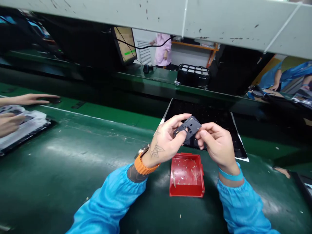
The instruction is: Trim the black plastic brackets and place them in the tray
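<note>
A flat, dark grey plastic cover (191,127) with small cutouts is tilted up in front of me. My left hand (168,138) is closed on its left side, thumb across the face and fingers behind. At the cover's right corner, my right hand (215,143) has thumb and forefinger pinched together. The fingertips hide whatever is between them. Below both hands sits a red plastic bin (187,190) with small pale bits scattered inside. Behind the hands lies a black sheet or tray (219,130) with white edges, partly covered by them.
At left, another person's hands (26,99) are near a tray of white packaging (29,126). A dark part lies on the green strip (102,115). Beyond stand a monitor (125,45), a scanner (148,68) and a black crate (192,76). A pale beam (156,16) spans the top.
</note>
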`<state>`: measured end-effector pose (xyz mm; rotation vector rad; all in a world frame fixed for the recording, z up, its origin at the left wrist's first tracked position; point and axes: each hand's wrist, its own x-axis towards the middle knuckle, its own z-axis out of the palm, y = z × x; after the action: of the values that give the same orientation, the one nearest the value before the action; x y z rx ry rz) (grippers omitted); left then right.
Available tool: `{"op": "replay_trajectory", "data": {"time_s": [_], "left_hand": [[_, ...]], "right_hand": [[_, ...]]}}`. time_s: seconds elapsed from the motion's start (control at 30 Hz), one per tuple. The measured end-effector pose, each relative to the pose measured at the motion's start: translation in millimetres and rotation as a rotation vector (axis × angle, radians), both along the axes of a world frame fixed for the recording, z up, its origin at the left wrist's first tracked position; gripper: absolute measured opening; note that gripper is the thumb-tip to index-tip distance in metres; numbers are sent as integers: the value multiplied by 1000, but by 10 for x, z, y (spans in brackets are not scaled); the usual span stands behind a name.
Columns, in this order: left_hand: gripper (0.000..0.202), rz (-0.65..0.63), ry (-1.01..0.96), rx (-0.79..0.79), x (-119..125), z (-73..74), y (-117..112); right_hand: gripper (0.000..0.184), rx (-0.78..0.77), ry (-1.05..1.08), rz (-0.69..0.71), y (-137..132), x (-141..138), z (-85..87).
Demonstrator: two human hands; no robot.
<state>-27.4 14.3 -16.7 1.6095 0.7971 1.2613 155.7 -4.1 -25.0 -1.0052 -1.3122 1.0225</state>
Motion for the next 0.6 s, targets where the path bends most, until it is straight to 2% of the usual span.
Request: {"op": "replay_trajectory", "data": {"time_s": [0.27,0.47,0.53,0.6], "left_hand": [[46,88,158,228,0,-32,-69],[45,47,159,269,-2,-60,-61],[46,47,177,273,-1,-82,-18],[46,52,201,244,15,-82,12]], "right_hand": [[31,-89,57,44,-5,31,-9],[33,-96,43,-17,27,46,-98],[37,-99,12,-20,15,81,-70],[38,-121,-34,60,1,96,24]]}}
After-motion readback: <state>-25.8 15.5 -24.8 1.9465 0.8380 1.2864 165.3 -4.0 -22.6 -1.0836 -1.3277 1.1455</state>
